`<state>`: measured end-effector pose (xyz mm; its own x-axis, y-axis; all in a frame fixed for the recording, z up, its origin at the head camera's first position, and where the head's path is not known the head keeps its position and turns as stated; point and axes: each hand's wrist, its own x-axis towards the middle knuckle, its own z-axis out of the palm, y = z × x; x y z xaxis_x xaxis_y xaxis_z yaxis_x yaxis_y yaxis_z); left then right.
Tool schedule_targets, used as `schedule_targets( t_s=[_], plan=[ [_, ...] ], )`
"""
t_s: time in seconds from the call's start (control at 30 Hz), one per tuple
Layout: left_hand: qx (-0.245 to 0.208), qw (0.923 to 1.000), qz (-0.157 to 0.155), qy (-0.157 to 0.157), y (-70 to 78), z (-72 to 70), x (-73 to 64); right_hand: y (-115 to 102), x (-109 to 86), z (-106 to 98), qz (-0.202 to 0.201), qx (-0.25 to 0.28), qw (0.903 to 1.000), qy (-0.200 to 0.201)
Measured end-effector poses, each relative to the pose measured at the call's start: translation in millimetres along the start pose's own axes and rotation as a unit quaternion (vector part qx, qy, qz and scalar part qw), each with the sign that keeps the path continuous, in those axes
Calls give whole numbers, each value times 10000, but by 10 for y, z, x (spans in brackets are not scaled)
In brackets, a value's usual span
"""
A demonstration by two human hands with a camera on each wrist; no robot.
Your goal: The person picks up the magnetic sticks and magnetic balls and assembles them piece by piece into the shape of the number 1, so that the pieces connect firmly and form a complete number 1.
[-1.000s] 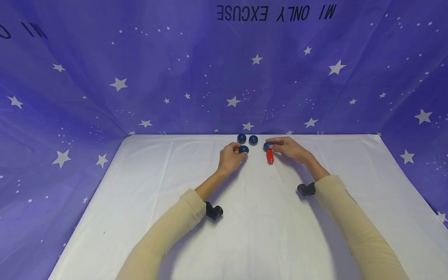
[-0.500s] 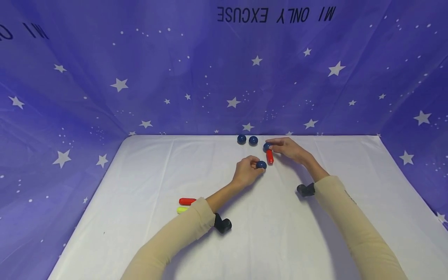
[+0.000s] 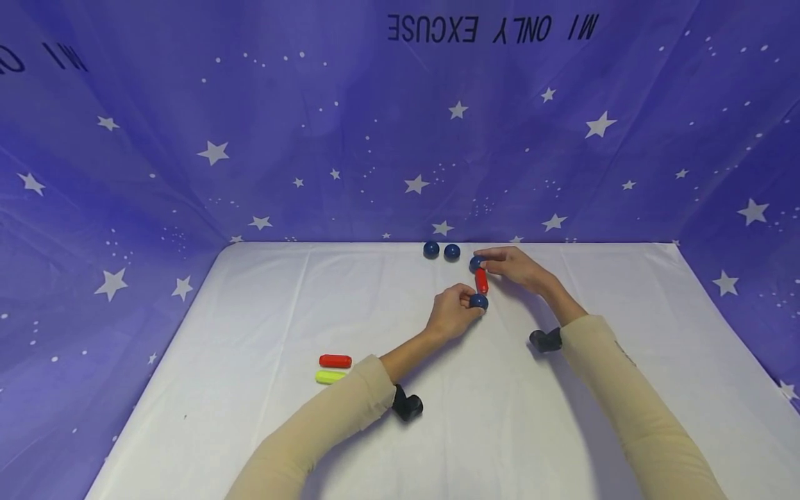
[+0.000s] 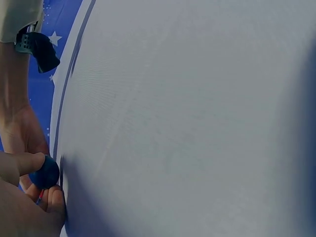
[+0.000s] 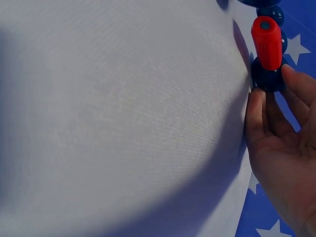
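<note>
Well to the left of the farther red rod [image 3: 481, 280], and nearer the person, lie a second red rod [image 3: 335, 361] and a yellow rod [image 3: 330, 376], side by side. Beyond the farther red rod and to its left sit an outer blue ball [image 3: 431, 250] and an inner blue ball [image 3: 452, 252]. Just left of that rod, the left hand [image 3: 453, 312] pinches a near blue ball [image 3: 478, 302] by its near end; whether they touch I cannot tell. Touching its far end, a far blue ball [image 3: 477, 263] is pinched by the right hand [image 3: 515, 267], to its right.
</note>
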<state>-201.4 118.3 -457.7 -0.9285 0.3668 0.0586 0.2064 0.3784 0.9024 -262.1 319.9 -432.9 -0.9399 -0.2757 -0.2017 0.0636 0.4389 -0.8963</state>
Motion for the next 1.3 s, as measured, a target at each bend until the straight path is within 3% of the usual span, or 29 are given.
schedule_targets(
  t_s=[0.2, 1.3],
  plan=[
    [59, 10000, 39, 36, -9, 32, 22, 118, 59, -29, -26, -63, 10000, 50],
    [243, 9996, 116, 13, 28, 79, 96, 121, 70, -34, 74, -130, 9999, 85]
  ],
)
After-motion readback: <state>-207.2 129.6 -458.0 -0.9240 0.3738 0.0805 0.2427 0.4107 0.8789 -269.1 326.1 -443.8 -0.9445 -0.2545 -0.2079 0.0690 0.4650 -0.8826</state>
